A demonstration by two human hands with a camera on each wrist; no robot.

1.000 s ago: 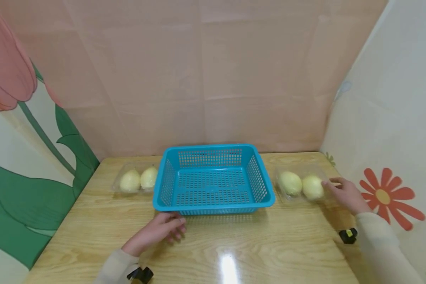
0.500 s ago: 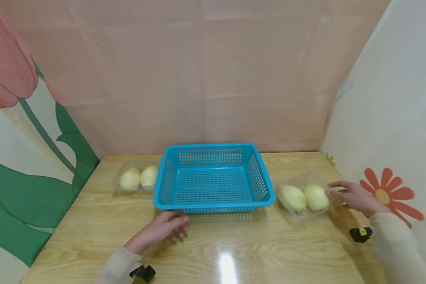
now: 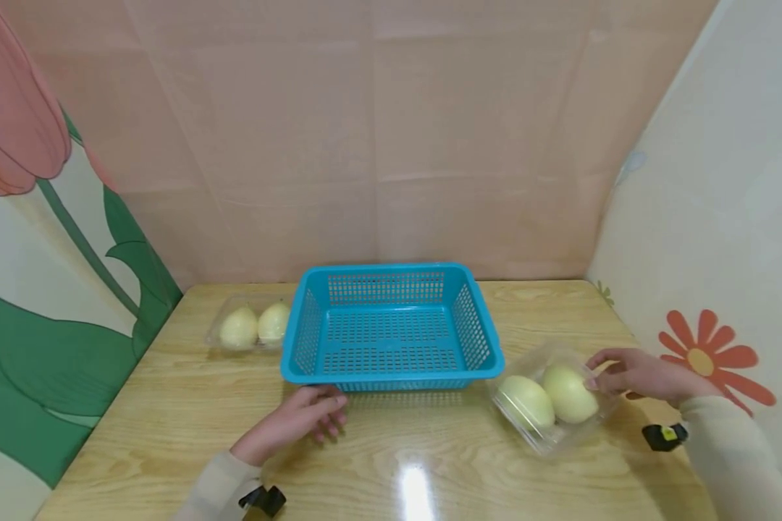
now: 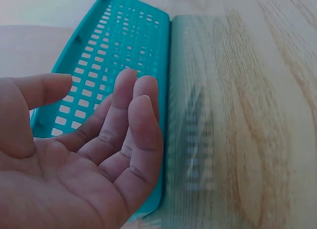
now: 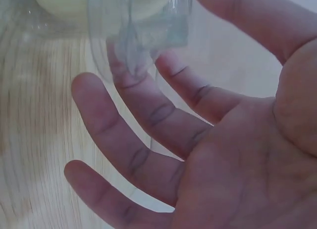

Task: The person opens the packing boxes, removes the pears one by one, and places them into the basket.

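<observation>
My right hand (image 3: 638, 375) pinches the right end of a clear plastic box (image 3: 550, 438) with two pale yellow fruits inside, pears by their look. The box is tilted and turned, right of the basket. In the right wrist view, fingertips meet the edge of the plastic box (image 5: 148, 30); the other fingers spread loosely below. My left hand (image 3: 293, 423) lies at the front of a blue basket (image 3: 391, 380), its fingers loosely bent and holding nothing. The left wrist view shows the perforated basket wall (image 4: 94, 65) right behind those fingers; contact cannot be told.
A second clear box of two pale yellow pears (image 3: 239, 331) stands left of the basket, partly hidden by its rim. The wooden table (image 3: 495, 477) ends at a pink cloth backdrop (image 3: 378, 145). A flower-printed sheet (image 3: 704, 217) borders the right side.
My right hand has brought the right-hand fruit box nearer to me, turning and tilting it. The left hand, the basket and the left box have hardly moved.
</observation>
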